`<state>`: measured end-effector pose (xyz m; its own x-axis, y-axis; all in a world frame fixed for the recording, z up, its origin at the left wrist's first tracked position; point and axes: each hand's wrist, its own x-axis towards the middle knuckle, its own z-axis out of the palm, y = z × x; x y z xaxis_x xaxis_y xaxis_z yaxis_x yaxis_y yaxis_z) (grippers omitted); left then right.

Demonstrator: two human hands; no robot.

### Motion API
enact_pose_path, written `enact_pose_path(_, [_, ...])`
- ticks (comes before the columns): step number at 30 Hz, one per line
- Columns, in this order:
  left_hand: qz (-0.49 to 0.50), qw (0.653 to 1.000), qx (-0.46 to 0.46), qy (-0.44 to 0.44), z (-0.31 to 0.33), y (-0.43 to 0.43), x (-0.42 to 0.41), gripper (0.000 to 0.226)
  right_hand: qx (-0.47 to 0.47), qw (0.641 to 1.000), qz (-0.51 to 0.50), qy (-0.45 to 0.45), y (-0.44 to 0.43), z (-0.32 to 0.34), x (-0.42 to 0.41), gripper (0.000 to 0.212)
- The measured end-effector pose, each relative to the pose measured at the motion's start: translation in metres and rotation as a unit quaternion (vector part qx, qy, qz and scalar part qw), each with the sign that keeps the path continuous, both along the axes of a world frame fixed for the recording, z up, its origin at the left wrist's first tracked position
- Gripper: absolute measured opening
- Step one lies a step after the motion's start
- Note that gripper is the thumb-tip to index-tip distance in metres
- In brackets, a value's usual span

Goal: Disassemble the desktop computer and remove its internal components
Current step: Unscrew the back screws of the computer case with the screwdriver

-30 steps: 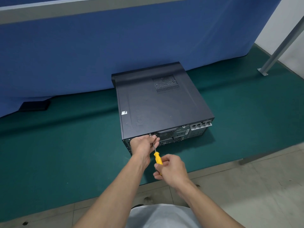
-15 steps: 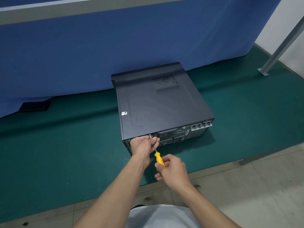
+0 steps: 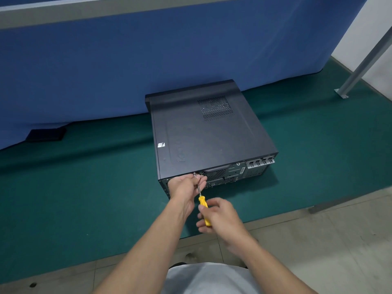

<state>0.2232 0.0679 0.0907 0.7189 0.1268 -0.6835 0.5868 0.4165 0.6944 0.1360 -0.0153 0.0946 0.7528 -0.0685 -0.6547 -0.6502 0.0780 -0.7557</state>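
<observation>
Head view: a black desktop computer (image 3: pixel 212 134) lies flat on its side on a green mat (image 3: pixel 84 187), its rear panel facing the person and its front end close to a blue cloth partition (image 3: pixel 148 60). A vent grille (image 3: pixel 215 108) shows on the top panel. The left hand (image 3: pixel 184 185) rests against the rear panel's upper left edge, its fingertips pinching the metal shaft of a screwdriver (image 3: pixel 204 209) near the tip, where it meets a screw (image 3: pixel 194 173). The right hand (image 3: pixel 220 215) sits just behind, fingers and thumb curled round the yellow handle. Both hands hold this 1 tool. A flat black object (image 3: pixel 45 134) lies at the partition's foot, well apart to the left. A grey metal post (image 3: pixel 367 58) slants down to the mat at far right. Pale floor tiles (image 3: pixel 318 240) border the mat's near edge
</observation>
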Motion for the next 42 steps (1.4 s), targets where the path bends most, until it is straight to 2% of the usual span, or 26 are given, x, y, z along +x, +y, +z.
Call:
enact_pose_path(1, [0.0,1.0,-0.013,0.0,0.0,0.0,0.001,0.01,0.159,0.985,-0.036,0.048,-0.004,0.005,0.0,0.021])
enact_pose_path(2, [0.002,1.0,-0.027,0.0,0.001,0.0,0.001,0.011,0.274,0.956,-0.061,0.082,-0.008,0.01,0.0,0.019])
enact_pose_path(3, [0.004,0.999,-0.039,0.001,0.002,0.0,0.001,0.011,0.329,0.937,-0.069,0.092,-0.011,0.013,0.0,0.017])
enact_pose_path(4, [0.006,0.999,-0.048,0.003,0.001,0.001,0.001,0.011,0.328,0.939,-0.064,0.084,-0.012,0.013,0.0,0.015])
enact_pose_path(5, [0.006,0.999,-0.048,0.004,0.001,0.001,0.001,0.011,0.276,0.958,-0.051,0.064,-0.01,0.013,0.001,0.014])
enact_pose_path(7, [0.002,1.0,-0.022,0.002,0.0,0.001,0.0,0.008,0.053,0.998,0.017,0.012,-0.001,0.012,0.0,0.009])
enact_pose_path(9, [-0.001,1.0,0.018,0.0,-0.001,0.0,-0.001,0.011,-0.15,0.985,0.082,-0.032,0.005,0.01,-0.003,0.005])
enact_pose_path(10, [-0.001,1.0,0.029,0.0,-0.002,0.0,-0.001,0.012,-0.181,0.979,0.088,-0.041,0.006,0.008,-0.003,0.006])
enact_pose_path(11, [0.0,1.0,0.03,0.0,-0.002,-0.001,0.0,0.012,-0.158,0.984,0.074,-0.042,0.005,0.006,-0.003,0.008])
enact_pose_path(13, [-0.001,1.0,0.013,0.001,-0.001,-0.001,0.001,0.012,0.033,0.999,-0.007,0.005,-0.001,0.009,-0.002,0.015])
enact_pose_path(15, [-0.003,1.0,-0.017,-0.001,0.0,0.0,0.002,0.013,0.263,0.959,-0.074,0.072,-0.01,0.014,0.0,0.021])
enact_pose_path(16, [-0.003,0.999,-0.032,-0.002,0.0,0.0,0.002,0.013,0.322,0.939,-0.087,0.086,-0.013,0.015,0.001,0.021])
enact_pose_path(17, [-0.005,0.999,-0.044,-0.002,-0.001,0.0,0.002,0.013,0.335,0.935,-0.086,0.083,-0.014,0.016,0.002,0.019])
enact_pose_path(18, [-0.009,0.999,-0.05,-0.003,0.0,0.001,0.001,0.013,0.308,0.945,-0.082,0.072,-0.013,0.015,0.003,0.016])
enact_pose_path(21, [-0.019,1.0,-0.01,-0.006,0.0,0.001,-0.001,0.009,0.069,0.997,-0.035,0.015,-0.001,0.01,0.002,0.008])
enact_pose_path(23, [-0.012,1.0,0.021,-0.006,-0.001,-0.001,-0.002,0.013,-0.028,0.999,-0.015,-0.009,0.005,0.005,0.001,0.005])
enact_pose_path(24, [-0.008,1.0,0.027,-0.005,-0.001,-0.002,-0.002,0.015,-0.021,1.0,-0.02,-0.009,0.006,0.004,0.001,0.006])
enact_pose_path(26, [-0.009,1.0,0.02,-0.002,0.0,-0.003,0.0,0.016,0.088,0.994,-0.054,0.023,0.002,0.005,0.001,0.012])
enact_pose_path(28, [-0.014,1.0,-0.007,-0.001,0.001,-0.001,0.001,0.016,0.259,0.957,-0.097,0.083,-0.005,0.01,0.002,0.021])
enact_pose_path(30, [-0.019,0.999,-0.036,0.0,0.0,0.001,0.002,0.016,0.34,0.928,-0.108,0.106,-0.011,0.013,0.002,0.024])
enact_pose_path(32, [-0.019,0.999,-0.044,0.0,-0.001,0.002,0.001,0.014,0.291,0.949,-0.096,0.08,-0.01,0.012,0.003,0.017])
enact_pose_path(34, [-0.013,1.0,-0.011,-0.001,-0.002,0.001,0.0,0.012,0.159,0.983,-0.073,0.05,-0.003,0.01,0.004,0.009])
enact_pose_path(36, [-0.012,1.0,0.028,0.0,-0.002,-0.001,-0.001,0.012,0.053,0.996,-0.056,0.034,0.002,0.006,0.004,0.006])
enact_pose_path(37, [-0.012,0.999,0.036,0.001,-0.002,-0.002,0.0,0.012,0.047,0.997,-0.055,0.033,0.002,0.005,0.004,0.008])
enact_pose_path(39, [-0.012,0.999,0.031,0.006,-0.001,-0.001,0.001,0.013,0.139,0.985,-0.078,0.059,0.0,0.005,0.003,0.016])
enact_pose_path(42, [-0.019,0.999,-0.024,0.008,0.001,0.001,0.002,0.014,0.328,0.93,-0.116,0.12,-0.008,0.009,0.001,0.026])
